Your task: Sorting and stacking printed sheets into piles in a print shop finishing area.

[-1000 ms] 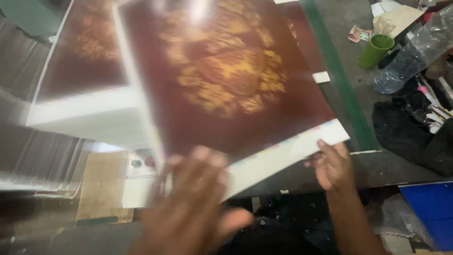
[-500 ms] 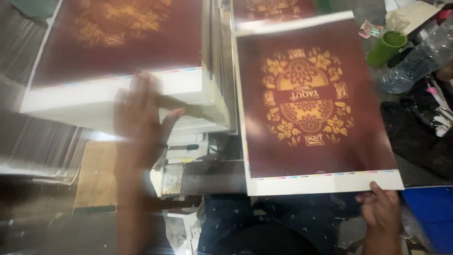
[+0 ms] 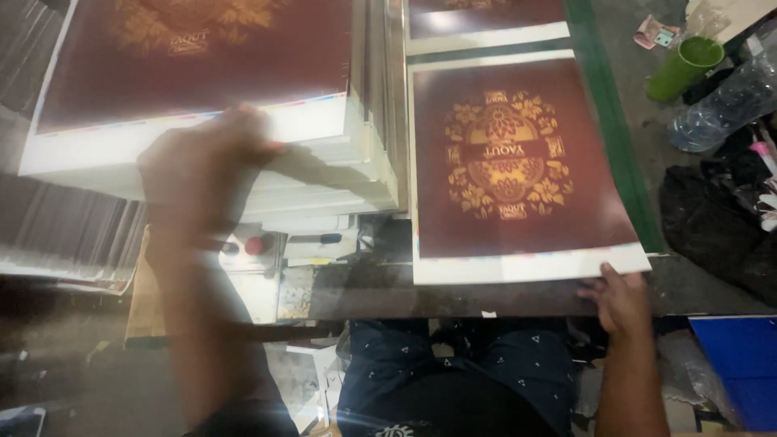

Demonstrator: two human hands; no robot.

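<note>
From the head camera, looking down: the left hand (image 3: 202, 166) is blurred and lies on the near edge of a thick stack of printed sheets (image 3: 194, 121), fingers spread over the white margin of the top sheet. It seems to press on or feel for that top sheet rather than close round it; whether any sheet is pinched I cannot tell through the blur. The stack sits square, each sheet maroon with a gold ornament, edges aligned so one sheet can be taken at a time.

The right hand (image 3: 622, 298) is at the near right corner of a single printed sheet (image 3: 518, 170), fingertips touching its white border and holding it flat on the work surface (image 3: 453, 295). That sheet lies just right of the stack, apart from it, with its long side close along a green strip (image 3: 615, 146), which looks to serve as a guide edge.

Beyond the right hand, further right, stand a green cup (image 3: 684, 66) and a clear plastic bottle (image 3: 724, 105) lying on its side, near dark cloth (image 3: 712, 226). Below both hands are the person's dark patterned trousers (image 3: 453, 364).
</note>
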